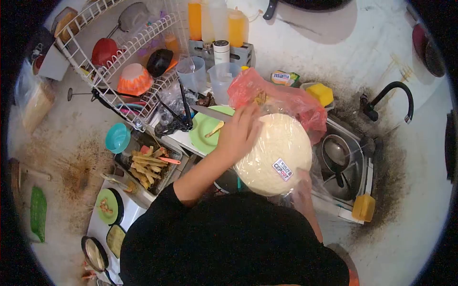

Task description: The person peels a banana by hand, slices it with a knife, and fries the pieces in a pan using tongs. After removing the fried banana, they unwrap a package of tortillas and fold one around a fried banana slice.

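Note:
A round stack of pale wrappers (pixel 274 152) in clear plastic, with a printed label, is held in front of my body. My left hand (pixel 242 126) lies over its upper left edge, fingers close together. Around the lower right edge is my right hand (pixel 301 183), seen partly through the plastic. A knife (pixel 212 113) lies across the green plate (pixel 202 128), its handle end hidden by my left hand. Also on that plate is a small yellowish piece (pixel 214 129). A red plastic bag (pixel 286 97) sits just behind the stack.
The sink (pixel 353 186) with a pan (pixel 335 152) is at right, under a black faucet (pixel 391 93). Plastic jugs (pixel 192 74) stand behind the plate. A dish rack (pixel 119 62) and a tray of fried sticks (pixel 148 167) are at left.

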Motion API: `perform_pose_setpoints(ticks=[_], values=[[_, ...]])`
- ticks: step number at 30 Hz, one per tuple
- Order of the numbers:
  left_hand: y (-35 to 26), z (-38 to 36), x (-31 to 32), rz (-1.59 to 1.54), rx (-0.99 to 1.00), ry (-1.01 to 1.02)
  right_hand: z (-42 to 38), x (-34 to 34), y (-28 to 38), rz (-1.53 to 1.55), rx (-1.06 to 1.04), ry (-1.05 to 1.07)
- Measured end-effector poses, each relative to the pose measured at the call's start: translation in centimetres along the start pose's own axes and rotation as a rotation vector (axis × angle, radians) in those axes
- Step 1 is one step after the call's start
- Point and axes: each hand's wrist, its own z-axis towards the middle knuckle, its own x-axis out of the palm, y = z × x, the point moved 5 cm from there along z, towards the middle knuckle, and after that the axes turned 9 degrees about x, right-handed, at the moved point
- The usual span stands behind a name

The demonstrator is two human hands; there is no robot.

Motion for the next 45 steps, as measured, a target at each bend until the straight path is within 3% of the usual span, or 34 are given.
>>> perform_pose_setpoints(ticks=[1,2,6,9,12,14,17,21,24,28,29,32,34,37,39,43,45], values=[[-1.1,-0.1,-0.3,0.104,0.097,-0.020,-0.1,-1.8,-0.3,-0.085,0.069,-0.212],[-2.2,-0.5,-0.2,0.206,0.193,-0.039,-0.4,-2.5,-0.3,-0.146,0.085,-0.205],[-5.8,-3.5,3.2,0.008,0.480,0.277,-0.5,2.7,0.1,-0.100,0.232,-0.077],[-4.9,-4.5,4.5,-0.055,0.472,0.271,0.0,3.7,0.1,-0.074,0.216,0.043],[-4.3,-5.0,5.0,-0.043,0.436,0.300,1.7,0.8,-1.1,-0.225,0.183,-0.046],[-4.0,-5.3,5.6,0.019,0.379,0.403,2.5,-2.9,-2.0,-0.535,0.286,-0.179],[-4.6,-5.6,5.3,-0.116,0.282,0.432,1.3,-0.7,-1.3,-0.501,0.184,-0.251],[-6.5,-5.7,4.8,-0.308,0.304,0.238,-0.5,3.8,0.5,-0.404,0.027,-0.329],[-6.3,-5.9,5.7,-0.362,0.304,0.218,-0.1,2.8,0.0,-0.380,0.102,-0.213],[-5.8,-6.4,6.8,-0.403,0.352,0.200,-2.0,5.6,1.4,-0.484,-0.020,-0.082],[-5.8,-6.4,6.9,-0.403,0.369,0.196,-2.4,5.7,1.8,-0.559,0.032,-0.138],[-5.5,-6.3,6.4,-0.418,0.367,0.128,-2.0,3.4,0.2,-0.366,0.014,-0.224],[-5.0,-5.8,5.5,-0.367,0.306,0.088,-1.8,2.2,-0.3,-0.407,-0.028,-0.235],[-3.6,-4.8,3.9,-0.268,0.267,0.023,-2.4,0.9,0.9,-0.719,-0.026,-0.315],[-2.6,-4.6,3.0,-0.193,0.244,0.008,-2.8,0.6,1.6,-0.654,0.001,-0.469],[-3.2,-4.4,0.7,-0.252,0.456,-0.071,-3.0,2.5,3.3,-0.763,-0.042,-0.451],[-3.5,-4.2,-1.1,-0.064,0.375,-0.091,-2.5,2.1,4.0,-0.982,0.049,-0.484]])
